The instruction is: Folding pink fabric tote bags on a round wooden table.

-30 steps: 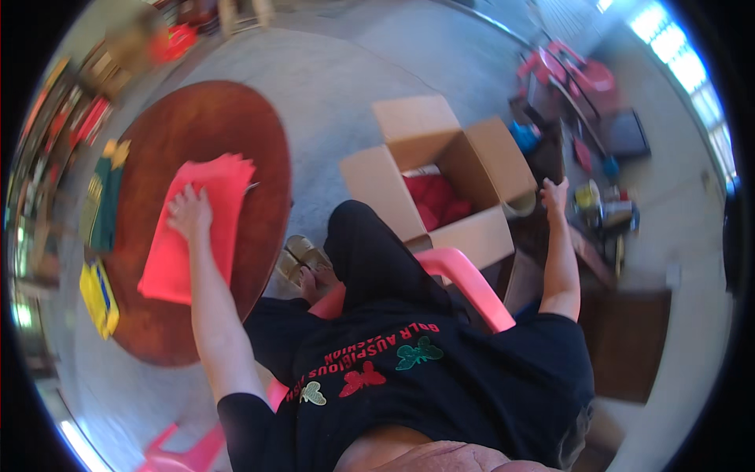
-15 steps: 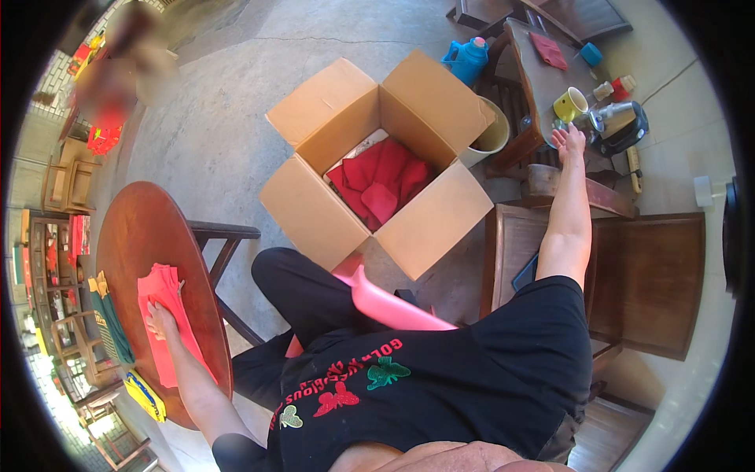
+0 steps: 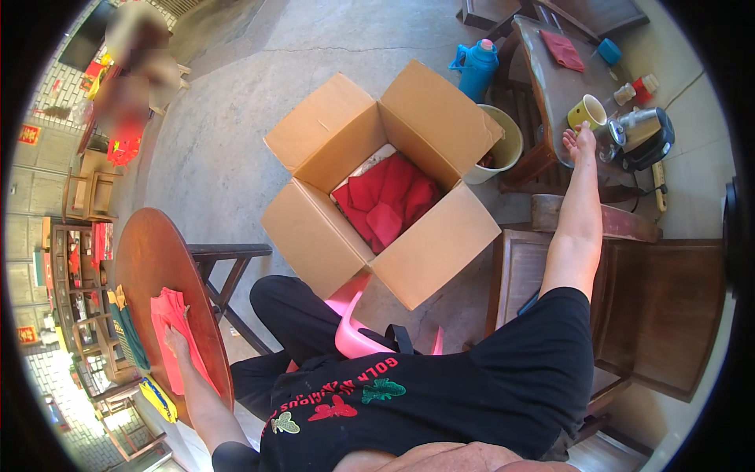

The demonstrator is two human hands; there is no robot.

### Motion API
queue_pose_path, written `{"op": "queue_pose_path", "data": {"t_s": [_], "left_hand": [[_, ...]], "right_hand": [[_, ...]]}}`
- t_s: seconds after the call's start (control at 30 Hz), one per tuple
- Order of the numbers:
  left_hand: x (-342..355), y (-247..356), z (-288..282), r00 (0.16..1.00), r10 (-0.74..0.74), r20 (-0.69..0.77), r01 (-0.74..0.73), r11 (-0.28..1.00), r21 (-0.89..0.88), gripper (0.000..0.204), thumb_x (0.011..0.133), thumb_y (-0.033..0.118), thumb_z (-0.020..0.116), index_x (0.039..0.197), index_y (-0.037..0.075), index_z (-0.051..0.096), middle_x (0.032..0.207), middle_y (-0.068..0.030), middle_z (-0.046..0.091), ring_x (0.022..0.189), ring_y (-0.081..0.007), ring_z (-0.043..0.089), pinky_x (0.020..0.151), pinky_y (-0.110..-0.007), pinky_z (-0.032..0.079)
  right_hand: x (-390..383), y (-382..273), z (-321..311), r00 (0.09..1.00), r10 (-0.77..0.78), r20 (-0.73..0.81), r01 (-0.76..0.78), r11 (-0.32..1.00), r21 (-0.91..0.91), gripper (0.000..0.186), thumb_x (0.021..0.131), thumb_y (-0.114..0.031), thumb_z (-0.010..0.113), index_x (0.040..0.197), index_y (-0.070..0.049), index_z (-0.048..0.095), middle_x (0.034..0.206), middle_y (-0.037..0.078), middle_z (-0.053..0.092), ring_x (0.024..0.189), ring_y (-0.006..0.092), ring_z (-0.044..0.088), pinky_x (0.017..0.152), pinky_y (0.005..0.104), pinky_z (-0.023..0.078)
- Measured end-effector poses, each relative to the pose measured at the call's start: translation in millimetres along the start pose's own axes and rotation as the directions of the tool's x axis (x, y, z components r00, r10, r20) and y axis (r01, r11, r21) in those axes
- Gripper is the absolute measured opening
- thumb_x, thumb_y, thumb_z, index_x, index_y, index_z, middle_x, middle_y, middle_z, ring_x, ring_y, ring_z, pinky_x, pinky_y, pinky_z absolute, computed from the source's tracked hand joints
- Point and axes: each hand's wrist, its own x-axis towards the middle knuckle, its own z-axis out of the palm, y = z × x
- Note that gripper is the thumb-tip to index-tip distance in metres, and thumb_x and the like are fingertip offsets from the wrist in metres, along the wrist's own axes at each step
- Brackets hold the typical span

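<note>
My left hand (image 3: 178,341) lies on a folded pink-red garment (image 3: 169,311) on the round wooden table (image 3: 145,244), fingers stretched over the cloth. My right arm reaches out to the right over a side table (image 3: 543,47). There my right hand (image 3: 580,141) is open, its fingers apart, right beside a yellow-green cup (image 3: 588,112). Whether the fingertips touch the cup I cannot tell. Close to that hand stands an electric kettle (image 3: 646,135) with a black handle. Before me an open cardboard box (image 3: 436,256) holds dark red cloth (image 3: 389,197).
Green folded cloth (image 3: 128,334) and a yellow-blue packet (image 3: 159,400) lie along the round table's left edge. A blue thermos (image 3: 474,69) and a pale bucket (image 3: 507,145) stand by the side table. A pink plastic seat (image 3: 354,334) is below me.
The view has shifted, so the box and tables sit lower in it. My right hand has come closer to the yellow-green cup. My left hand stays on the pink-red garment.
</note>
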Motion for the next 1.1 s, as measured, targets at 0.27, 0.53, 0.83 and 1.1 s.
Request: {"op": "queue_pose_path", "data": {"t_s": [0.27,0.53,0.83,1.1], "left_hand": [[-27.7,0.5,-10.5,0.915,-0.403,-0.006,0.403,0.915,0.036,0.06,0.097,0.066,0.033,0.148,0.036,0.039,0.152,-0.0123,0.038,0.138,-0.0329,0.038,0.1,-0.069,0.032],[-59.7,-34.4,-7.2,0.956,-0.293,-0.021,0.293,0.947,0.131,0.065,0.098,0.064,0.035,0.154,0.033,0.027,0.161,-0.0068,0.024,0.149,-0.0293,0.017,0.109,-0.064,0.026],[-47.0,-32.7,-48.3,0.985,-0.169,-0.021,0.17,0.985,0.04,0.067,0.096,0.06,0.045,0.154,0.03,0.029,0.161,-0.0078,0.024,0.15,-0.0296,0.016,0.113,-0.06,0.025],[-52.2,-40.8,-62.4,0.98,-0.199,0.03,0.2,0.978,-0.049,0.07,0.097,0.059,0.044,0.155,0.024,0.027,0.162,-0.0099,0.021,0.151,-0.03,0.012,0.115,-0.06,0.02]], "right_hand": [[-78.4,-7.4,28.5,0.9,-0.349,0.262,0.412,0.878,-0.244,0.032,0.101,-0.039,0.053,0.099,-0.007,0.059,0.087,0.004,0.064,0.074,0.0104,0.062,0.066,0.0253,0.051],[-314.6,-42.6,131.0,0.401,-0.494,0.772,0.84,0.535,-0.094,0.034,0.103,-0.034,0.049,0.098,-0.003,0.063,0.089,0.002,0.064,0.086,0.012,0.059,0.081,0.0283,0.048],[-603.5,-51.8,227.8,-0.259,-0.343,0.903,0.914,0.217,0.344,0.04,0.102,-0.037,0.051,0.098,0.001,0.061,0.084,0.011,0.058,0.079,0.026,0.057,0.076,0.0328,0.044],[-805.4,-51.3,247.9,-0.577,-0.182,0.796,0.763,0.228,0.605,0.038,0.097,-0.037,0.053,0.092,0.0,0.062,0.078,0.015,0.055,0.073,0.0358,0.058,0.065,0.0393,0.045]]}}
